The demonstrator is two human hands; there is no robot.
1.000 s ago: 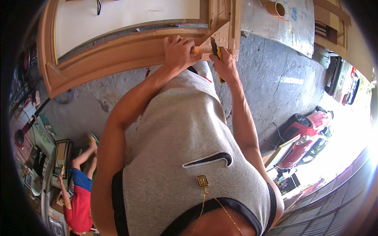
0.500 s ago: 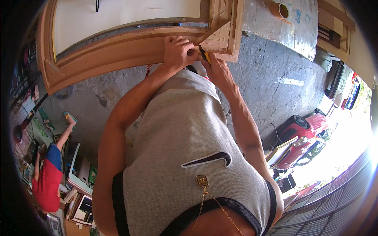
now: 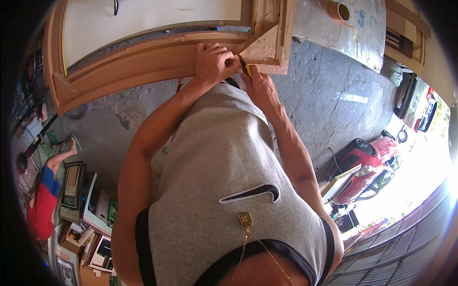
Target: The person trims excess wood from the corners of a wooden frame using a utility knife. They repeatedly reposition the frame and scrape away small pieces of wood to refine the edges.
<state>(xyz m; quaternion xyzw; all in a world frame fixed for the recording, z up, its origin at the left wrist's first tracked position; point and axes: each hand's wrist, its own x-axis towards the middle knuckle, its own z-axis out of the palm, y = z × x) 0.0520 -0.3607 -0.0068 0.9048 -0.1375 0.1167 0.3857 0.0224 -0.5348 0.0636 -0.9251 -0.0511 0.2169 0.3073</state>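
A large brown wooden frame [image 3: 143,62] spans the top of the view, its corner joint just beyond my hands. My left hand [image 3: 214,64] rests on the frame's near rail with fingers curled and closed by the corner; what the fingertips pinch, if anything, is hidden. Gripped in my right hand [image 3: 260,86] is a yellow and black utility knife [image 3: 246,68]. Its tip meets the frame edge right beside the left fingertips. A cream panel [image 3: 152,21] shows inside the frame opening.
A grey worktable [image 3: 329,35] bearing a round cup [image 3: 339,11] stands at the far right. Left, a person in red [image 3: 43,212] is near stacked picture frames [image 3: 71,190]. A red car [image 3: 358,167] is outside on the right. Cracked concrete floor [image 3: 324,100] lies below.
My right hand and the knife have shifted slightly left, toward my left hand. My left hand has barely moved. The person in red has moved farther left.
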